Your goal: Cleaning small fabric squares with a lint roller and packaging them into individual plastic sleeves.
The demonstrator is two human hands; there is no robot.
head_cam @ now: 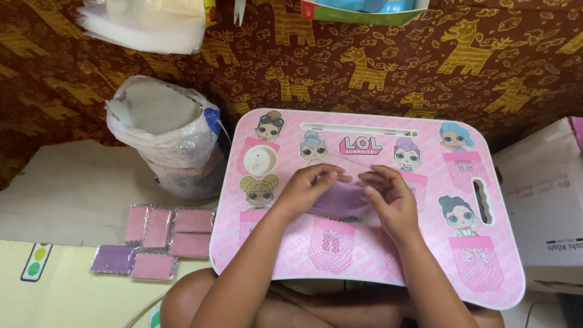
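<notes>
Knees and bare forearms fill the near edge of the view, both arms reaching forward over a pink plastic lap bench (486,267) printed with cartoon dolls. At its middle lies a soft lilac cloth piece (343,200), thin and limp, its long axis running left to right across the bench. Left hand (306,188) curls over the cloth's left end, fingertips pinching the upper edge; right hand (388,194) pinches the right end, fingers bent and close together. The cloth sits between and partly beneath both hands, so neither is clearly nearer; each holds its own end.

Left of the bench, on the floor mat, lie small flat packets in clear glossy wrap (159,240), pink and purple, set side by side. Farther back stands a crinkled clear plastic bag (167,136), rolled open at the top. Behind everything lies a brown fabric with yellow giraffe print (376,67), and a white cardboard box (546,200) sits at the right.
</notes>
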